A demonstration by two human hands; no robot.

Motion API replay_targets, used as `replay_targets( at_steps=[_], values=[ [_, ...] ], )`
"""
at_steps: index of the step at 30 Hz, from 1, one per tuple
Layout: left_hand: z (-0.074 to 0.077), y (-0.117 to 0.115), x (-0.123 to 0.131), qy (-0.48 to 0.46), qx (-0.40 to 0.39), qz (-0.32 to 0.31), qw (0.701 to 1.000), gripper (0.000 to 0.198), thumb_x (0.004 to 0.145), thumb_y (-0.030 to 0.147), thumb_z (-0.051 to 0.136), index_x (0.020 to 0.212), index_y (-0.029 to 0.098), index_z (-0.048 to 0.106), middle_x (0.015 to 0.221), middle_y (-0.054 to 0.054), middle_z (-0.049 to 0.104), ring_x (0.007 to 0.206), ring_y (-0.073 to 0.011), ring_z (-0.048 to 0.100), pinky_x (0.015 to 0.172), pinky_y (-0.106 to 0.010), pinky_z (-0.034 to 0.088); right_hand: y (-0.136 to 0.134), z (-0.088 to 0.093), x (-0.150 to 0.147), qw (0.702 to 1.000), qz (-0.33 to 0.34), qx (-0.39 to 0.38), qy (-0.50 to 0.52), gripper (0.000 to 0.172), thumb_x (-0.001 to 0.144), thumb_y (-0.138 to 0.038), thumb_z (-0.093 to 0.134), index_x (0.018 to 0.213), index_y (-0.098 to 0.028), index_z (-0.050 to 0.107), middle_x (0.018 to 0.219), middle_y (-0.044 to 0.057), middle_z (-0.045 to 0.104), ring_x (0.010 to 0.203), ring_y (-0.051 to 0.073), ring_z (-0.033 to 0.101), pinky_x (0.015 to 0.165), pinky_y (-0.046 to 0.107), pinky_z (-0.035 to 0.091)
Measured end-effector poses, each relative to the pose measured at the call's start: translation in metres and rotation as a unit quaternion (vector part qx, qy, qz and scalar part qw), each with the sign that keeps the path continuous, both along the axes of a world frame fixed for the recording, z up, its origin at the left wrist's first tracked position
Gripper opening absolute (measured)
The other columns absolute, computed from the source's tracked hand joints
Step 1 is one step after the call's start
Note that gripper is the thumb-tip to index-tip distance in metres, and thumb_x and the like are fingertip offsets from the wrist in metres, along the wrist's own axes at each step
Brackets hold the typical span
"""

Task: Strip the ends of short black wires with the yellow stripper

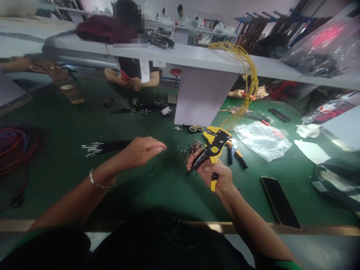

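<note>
My right hand (214,176) grips a yellow-and-black wire stripper (215,144) firmly; my left hand (142,150) is open, holding nothing. Shiny metal wire scraps (194,147) lie heaped just beyond the stripper.

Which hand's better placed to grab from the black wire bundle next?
Left. The left hand is empty and nearest the black wire bundle; the right hand holds the yellow-and-black wire stripper.

Bright light from above washes the green counter (284,161), with glare on the plastic bag (261,140) at 3 o'clock and dark shadow (157,240) at 6 o'clock. Wide-lens distortion bends the white shelf (180,54); a pixelated blur (129,22) sits at 12 o'clock.
</note>
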State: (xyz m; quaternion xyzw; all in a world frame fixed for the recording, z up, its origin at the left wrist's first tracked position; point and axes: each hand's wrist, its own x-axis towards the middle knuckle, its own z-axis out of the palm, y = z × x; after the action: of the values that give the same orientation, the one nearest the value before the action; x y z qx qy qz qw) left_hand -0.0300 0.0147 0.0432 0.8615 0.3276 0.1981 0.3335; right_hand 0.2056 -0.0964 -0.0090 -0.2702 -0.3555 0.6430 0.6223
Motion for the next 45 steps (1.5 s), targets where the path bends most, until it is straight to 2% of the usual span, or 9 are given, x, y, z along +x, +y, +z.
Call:
replay_targets(
  at_steps=[3, 6, 8, 11, 17, 23, 27, 39, 45],
  values=[
    [-0.007, -0.019, 0.02, 0.015, -0.022, -0.081, 0.996, 0.026, 0.088, 0.031, 0.053, 0.099, 0.021, 0.074, 0.102, -0.007, 0.074, 0.096, -0.02, 0.066, 0.088, -0.03, 0.047, 0.002, -0.001, -0.005, 1.0, 0.017, 0.001, -0.021, 0.035, 0.057, -0.012, 0.055, 0.091, -0.017, 0.063, 0.087, 0.007, 0.069, 0.078, 0.025, 0.064, 0.082, 0.048, 0.051],
    [-0.017, -0.027, 0.034, 0.028, -0.219, -0.136, 0.966, 0.028, 0.09, 0.033, 0.05, 0.09, 0.014, 0.071, 0.079, -0.007, 0.072, 0.07, -0.0157, 0.066, 0.065, -0.026, 0.05, 0.004, -0.006, -0.006, 0.999, 0.029, 0.019, -0.032, 0.037, 0.058, -0.012, 0.058, 0.094, -0.016, 0.063, 0.088, 0.007, 0.069, 0.078, 0.025, 0.065, 0.081, 0.046, 0.051],
    [-0.026, -0.027, 0.038, 0.001, -0.35, -0.124, 0.928, 0.028, 0.087, 0.034, 0.054, 0.086, 0.012, 0.07, 0.071, -0.007, 0.069, 0.058, -0.0131, 0.062, 0.055, -0.024, 0.048, 0.006, -0.01, -0.004, 0.998, 0.038, 0.026, -0.039, 0.037, 0.059, -0.013, 0.06, 0.096, -0.016, 0.062, 0.089, 0.007, 0.069, 0.079, 0.025, 0.066, 0.08, 0.045, 0.052],
    [-0.037, -0.025, 0.041, -0.056, -0.42, -0.044, 0.905, 0.021, 0.078, 0.031, 0.064, 0.083, 0.011, 0.07, 0.059, -0.003, 0.064, 0.043, -0.0081, 0.05, 0.043, -0.021, 0.039, 0.007, -0.016, 0.002, 0.997, 0.049, 0.025, -0.049, 0.037, 0.061, -0.015, 0.064, 0.098, -0.016, 0.062, 0.091, 0.008, 0.07, 0.082, 0.026, 0.066, 0.078, 0.045, 0.052],
    [-0.021, -0.015, 0.043, -0.083, -0.291, 0.099, 0.948, 0.016, 0.074, 0.024, 0.063, 0.081, 0.014, 0.074, 0.051, 0.002, 0.061, 0.038, -0.0044, 0.035, 0.037, -0.018, 0.026, 0.003, -0.027, 0.013, 0.995, 0.078, 0.018, -0.061, 0.041, 0.063, -0.012, 0.067, 0.104, -0.015, 0.064, 0.096, 0.009, 0.072, 0.081, 0.023, 0.067, 0.078, 0.041, 0.052],
    [-0.014, -0.003, 0.046, -0.117, -0.17, 0.095, 0.974, 0.016, 0.076, 0.021, 0.062, 0.081, 0.014, 0.076, 0.06, -0.002, 0.068, 0.046, -0.0067, 0.049, 0.045, -0.02, 0.039, -0.006, -0.043, 0.016, 0.99, 0.118, -0.037, -0.066, 0.047, 0.065, -0.021, 0.077, 0.11, -0.014, 0.063, 0.094, 0.009, 0.073, 0.084, 0.026, 0.069, 0.084, 0.045, 0.052],
    [-0.028, -0.002, 0.053, -0.136, -0.188, 0.075, 0.97, 0.015, 0.077, 0.021, 0.062, 0.08, 0.015, 0.075, 0.063, -0.003, 0.069, 0.048, -0.008, 0.054, 0.049, -0.022, 0.044, -0.007, -0.051, 0.017, 0.984, 0.143, -0.062, -0.082, 0.05, 0.069, -0.023, 0.079, 0.114, -0.015, 0.062, 0.099, 0.011, 0.072, 0.091, 0.027, 0.069, 0.089, 0.047, 0.05],
    [-0.05, -0.002, 0.058, -0.167, -0.287, 0.109, 0.937, 0.012, 0.073, 0.021, 0.067, 0.078, 0.013, 0.075, 0.057, -0.002, 0.066, 0.043, -0.0057, 0.044, 0.042, -0.021, 0.033, -0.007, -0.065, 0.008, 0.984, 0.14, -0.105, -0.043, 0.05, 0.071, -0.024, 0.078, 0.117, -0.014, 0.062, 0.089, 0.008, 0.073, 0.09, 0.028, 0.07, 0.09, 0.049, 0.047],
    [-0.062, -0.003, 0.064, -0.218, -0.362, 0.113, 0.899, 0.011, 0.07, 0.022, 0.07, 0.075, 0.014, 0.075, 0.054, -0.001, 0.063, 0.041, -0.0046, 0.04, 0.041, -0.022, 0.028, -0.009, -0.064, 0.007, 0.985, 0.132, -0.108, -0.033, 0.046, 0.072, -0.022, 0.075, 0.116, -0.014, 0.061, 0.084, 0.007, 0.07, 0.079, 0.026, 0.069, 0.08, 0.047, 0.051]
  ],
)
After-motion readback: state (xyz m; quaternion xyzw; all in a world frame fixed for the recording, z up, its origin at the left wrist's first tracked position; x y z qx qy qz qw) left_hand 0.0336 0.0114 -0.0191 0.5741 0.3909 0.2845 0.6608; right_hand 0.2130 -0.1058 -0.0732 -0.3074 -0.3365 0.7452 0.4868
